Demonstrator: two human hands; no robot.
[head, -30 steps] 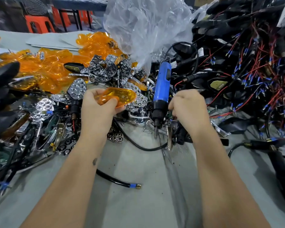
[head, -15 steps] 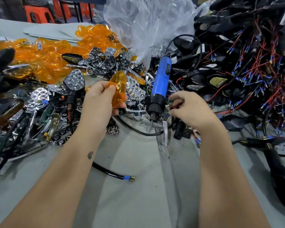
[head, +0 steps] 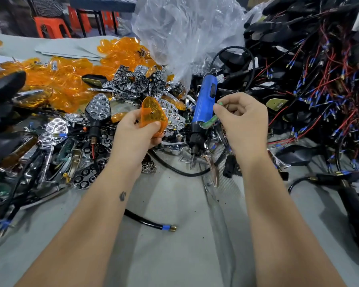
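My left hand grips a clear orange lens cover, held upright above the parts pile. My right hand pinches a small green circuit strip between thumb and fingers, just right of a blue electric screwdriver. The screwdriver leans tip-down on the grey table between my two hands, and neither hand touches it.
Heaps of orange lenses and chrome reflectors lie at the left and centre. A clear plastic bag stands behind. Black lamp housings with red and blue wires fill the right. A loose black cable lies on the near table.
My right hand has lifted out of the pile with the green strip. My left hand has turned the orange lens from flat to upright.
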